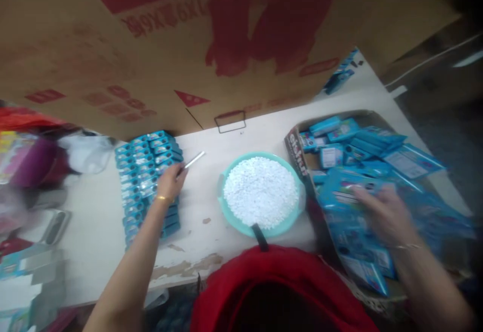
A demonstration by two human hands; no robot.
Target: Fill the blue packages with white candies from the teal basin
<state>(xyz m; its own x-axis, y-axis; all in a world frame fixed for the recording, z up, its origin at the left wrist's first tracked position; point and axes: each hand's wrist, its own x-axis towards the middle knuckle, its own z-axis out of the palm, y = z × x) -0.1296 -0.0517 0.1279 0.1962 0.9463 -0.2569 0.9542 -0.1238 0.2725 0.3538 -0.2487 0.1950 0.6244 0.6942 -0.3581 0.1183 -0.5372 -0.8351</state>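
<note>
My left hand is closed around a thin silvery stick, whose free end points up and to the right; I cannot make out its exact kind. Beneath and beside that hand stand rows of small blue boxes. Over on the right, my right hand is smeared by motion, its thumb and fingers on a blue packet at the top of a pile. Those flat blue packets fill an open cardboard box. Between my hands sits a round turquoise basin full of small white pellets.
A large brown carton with red print stands across the back of the white table. At the left lie a white bag, a purple item and stacked white-and-blue cartons. Red clothing shows at the front edge.
</note>
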